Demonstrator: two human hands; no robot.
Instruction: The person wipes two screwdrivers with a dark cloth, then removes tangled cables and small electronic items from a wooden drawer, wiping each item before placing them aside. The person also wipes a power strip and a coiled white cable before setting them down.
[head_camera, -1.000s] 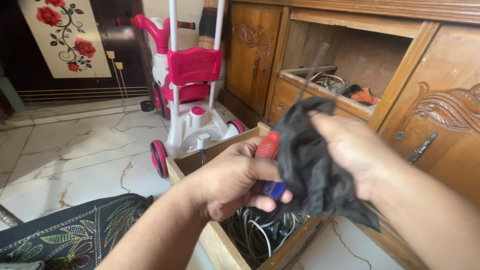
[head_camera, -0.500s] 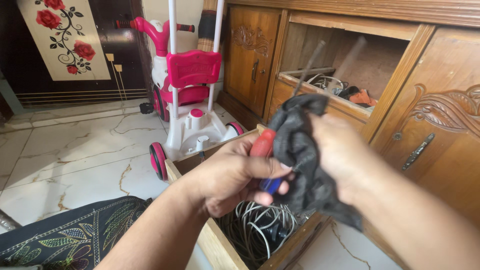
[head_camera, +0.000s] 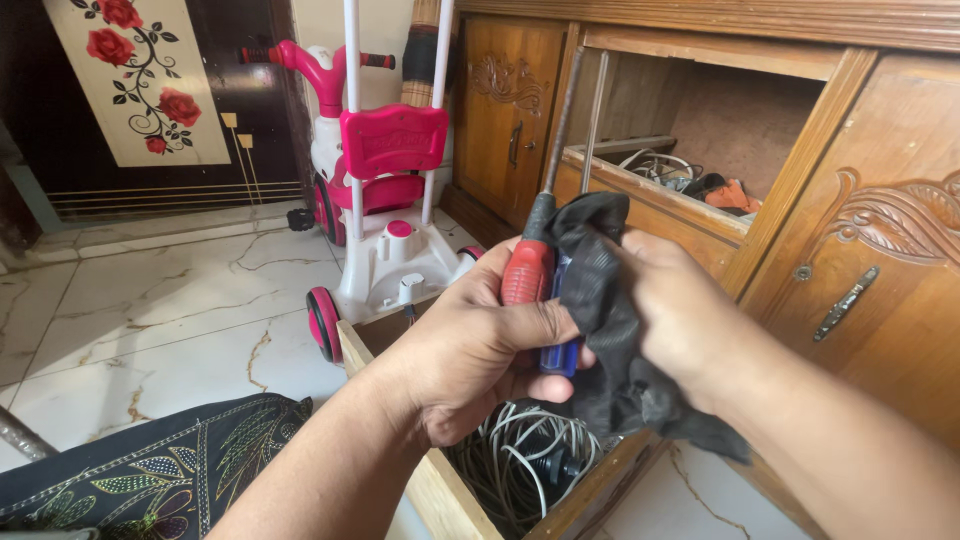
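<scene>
My left hand (head_camera: 470, 350) grips two screwdrivers upright together: one with a red and black handle (head_camera: 527, 268), one with a blue handle (head_camera: 560, 352). Their metal shafts (head_camera: 578, 110) point up in front of the cabinet. My right hand (head_camera: 680, 315) holds a black cloth (head_camera: 605, 300) pressed against the screwdriver handles. Both hands are above an open wooden drawer (head_camera: 440, 495) that holds coiled grey cables (head_camera: 520, 460).
A pink and white toy ride-on (head_camera: 385, 190) stands on the marble floor just behind the drawer. A carved wooden cabinet (head_camera: 880, 250) runs along the right, with a second open drawer (head_camera: 650, 195) of cables and an orange item. A dark embroidered cloth (head_camera: 130, 470) covers my knee at lower left.
The screwdrivers have swung upright, so their shafts now stand nearly vertical. The red handle has come out from under the cloth, and my right hand with the cloth has slid lower along the handles.
</scene>
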